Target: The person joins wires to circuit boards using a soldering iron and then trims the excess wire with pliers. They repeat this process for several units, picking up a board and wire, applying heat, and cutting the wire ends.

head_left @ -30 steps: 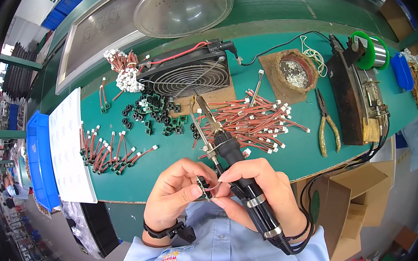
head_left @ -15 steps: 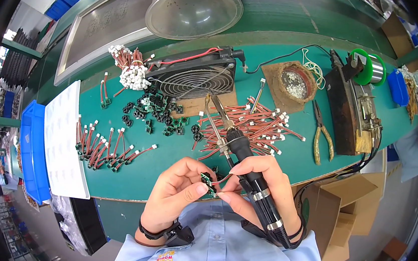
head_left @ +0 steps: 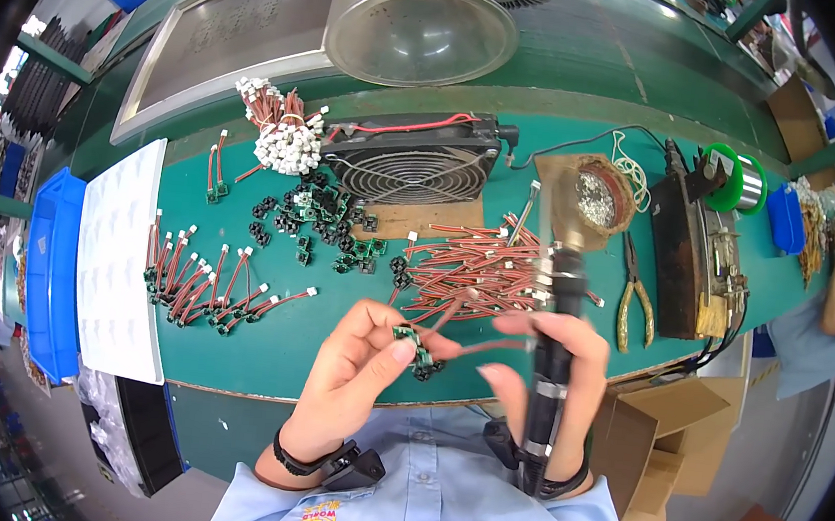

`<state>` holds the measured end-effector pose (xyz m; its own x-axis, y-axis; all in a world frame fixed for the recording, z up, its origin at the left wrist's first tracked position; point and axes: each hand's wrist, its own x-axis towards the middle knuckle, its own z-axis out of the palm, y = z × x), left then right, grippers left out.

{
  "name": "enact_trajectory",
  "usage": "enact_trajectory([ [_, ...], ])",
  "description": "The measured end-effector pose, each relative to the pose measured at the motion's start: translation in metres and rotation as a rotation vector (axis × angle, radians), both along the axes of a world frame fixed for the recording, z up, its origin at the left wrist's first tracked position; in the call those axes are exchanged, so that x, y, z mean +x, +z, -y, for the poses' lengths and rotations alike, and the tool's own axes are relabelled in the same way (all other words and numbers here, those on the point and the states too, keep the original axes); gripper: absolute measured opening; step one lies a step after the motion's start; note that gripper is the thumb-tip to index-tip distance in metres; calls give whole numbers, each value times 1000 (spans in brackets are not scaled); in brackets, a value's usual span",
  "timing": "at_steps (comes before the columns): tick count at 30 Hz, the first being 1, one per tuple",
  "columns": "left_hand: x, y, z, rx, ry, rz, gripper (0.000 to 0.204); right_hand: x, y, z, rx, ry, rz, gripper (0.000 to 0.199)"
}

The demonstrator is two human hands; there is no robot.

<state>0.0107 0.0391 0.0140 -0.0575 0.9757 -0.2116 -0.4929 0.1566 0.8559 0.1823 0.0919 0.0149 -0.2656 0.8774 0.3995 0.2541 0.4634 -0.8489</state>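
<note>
Between its thumb and fingers, my left hand [head_left: 365, 361] pinches a small green circuit board [head_left: 416, 346] with black parts on its underside. Red-brown wire leads [head_left: 447, 316] come off the board; one stretches toward my right hand, and motion blurs it. My right hand [head_left: 569, 360] wraps round a black soldering iron [head_left: 554, 369], its blurred tip pointing away over the wire pile toward a round dish of solder bits [head_left: 599, 198]. The thumb of that hand stands apart from the handle. Just beyond both hands lies a pile of red-brown wire leads with white connectors [head_left: 476, 276].
Finished-looking boards with leads [head_left: 199, 290] lie at left, beside a white tray [head_left: 122, 252] and blue bin [head_left: 56, 276]. Loose boards [head_left: 317, 211] sit before a black fan [head_left: 412, 165]. Pliers [head_left: 635, 297], a solder spool [head_left: 742, 181] and a dark metal box [head_left: 685, 251] stand right.
My right hand has drawn away from the board to the right, and the soldering iron has swung upright, its tip toward the dish. My left hand still holds the board. The whole view has shifted slightly.
</note>
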Motion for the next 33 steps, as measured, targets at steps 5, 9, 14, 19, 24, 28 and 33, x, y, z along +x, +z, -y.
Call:
enact_trajectory([
  [5,-8,-13,-3,11,162,-67,8,36,-14,20,112,22,63,63],
  [9,-9,-16,-7,30,183,-127,8,46,-14,31,165,109,244,62],
  [14,-6,-22,-8,93,244,-251,9,41,-15,35,203,280,241,47],
  [19,-2,-21,-8,115,269,-326,10,36,-12,34,165,300,225,43],
  [24,-1,-23,-6,141,279,-354,9,37,-12,33,153,303,229,42],
  [28,-4,-26,-5,120,243,-425,9,41,-14,33,175,353,283,49],
  [33,-6,-28,-4,121,182,-569,10,41,-14,33,177,354,299,49],
])
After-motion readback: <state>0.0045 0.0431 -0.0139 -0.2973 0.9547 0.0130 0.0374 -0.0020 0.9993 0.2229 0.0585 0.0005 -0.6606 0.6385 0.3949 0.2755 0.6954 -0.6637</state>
